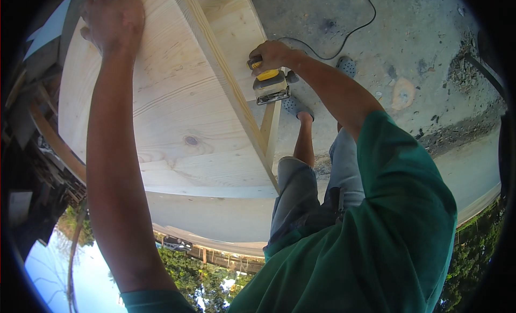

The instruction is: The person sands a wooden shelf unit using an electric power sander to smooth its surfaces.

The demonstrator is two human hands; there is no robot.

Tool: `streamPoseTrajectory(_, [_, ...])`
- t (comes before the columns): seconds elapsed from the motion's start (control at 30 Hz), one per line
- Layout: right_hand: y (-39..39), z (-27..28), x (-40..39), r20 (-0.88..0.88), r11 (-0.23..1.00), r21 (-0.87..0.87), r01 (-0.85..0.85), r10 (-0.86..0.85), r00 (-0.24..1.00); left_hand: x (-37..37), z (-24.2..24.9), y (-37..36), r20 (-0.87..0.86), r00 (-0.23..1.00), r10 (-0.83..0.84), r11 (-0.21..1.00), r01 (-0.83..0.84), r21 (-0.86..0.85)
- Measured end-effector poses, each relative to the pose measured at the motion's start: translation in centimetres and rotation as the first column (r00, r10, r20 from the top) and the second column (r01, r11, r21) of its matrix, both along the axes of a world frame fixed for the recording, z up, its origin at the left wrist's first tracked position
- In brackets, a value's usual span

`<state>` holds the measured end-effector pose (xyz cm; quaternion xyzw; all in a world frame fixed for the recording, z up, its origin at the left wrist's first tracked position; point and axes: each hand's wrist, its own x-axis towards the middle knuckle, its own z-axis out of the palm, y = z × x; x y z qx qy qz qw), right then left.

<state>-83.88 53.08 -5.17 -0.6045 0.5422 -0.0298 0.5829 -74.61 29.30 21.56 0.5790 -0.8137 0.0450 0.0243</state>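
Note:
My right hand (272, 55) is wrapped round the top of a yellow and black electric sander (270, 86). The sander is beside the long edge of a pale wooden panel (177, 108), its flat pad turned toward my legs. My left hand (114, 22) lies on the far part of the panel, thumb out to the side, with its fingertips at the top of the view. A dark knot and grain lines show in the panel's broad face.
A black cord (350, 33) loops over the concrete floor (403, 60). Below the panel edge are another board (231, 22) and a slanted wooden leg (271, 125). My feet in grey clogs (346, 66) are close by. Scrap wood (45, 146) is piled at the left.

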Motion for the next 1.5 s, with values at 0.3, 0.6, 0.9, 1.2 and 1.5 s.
streamPoseTrajectory(0.3, [0.5,13.2,-1.0,0.026,0.996,-0.091,0.009,-0.007,1.0,0.7,-1.2,-0.9,0.075,0.997,0.002,0.995,0.006,-0.103])
streamPoseTrajectory(0.6, [1.5,18.2,-1.5,0.026,0.981,-0.184,0.066,-0.062,0.998,-0.3,-0.1,-0.1,-0.201,0.98,0.018,1.0,-0.013,0.027])
streamPoseTrajectory(0.9, [4.5,9.2,-2.9,-0.143,0.988,-0.045,0.15,-0.155,0.977,-0.3,0.0,0.0,-0.21,0.978,0.016,1.0,-0.011,0.026])
streamPoseTrajectory(1.2, [14.8,13.6,-3.0,-0.069,0.669,-0.054,0.741,-0.743,0.666,-0.5,0.0,0.5,-0.204,0.979,0.003,1.0,-0.004,-0.004])
streamPoseTrajectory(1.5, [21.5,7.1,1.8,-0.071,0.222,0.193,0.956,-0.968,0.239,-0.9,0.7,0.7,-0.206,0.978,0.021,0.998,-0.007,0.069])
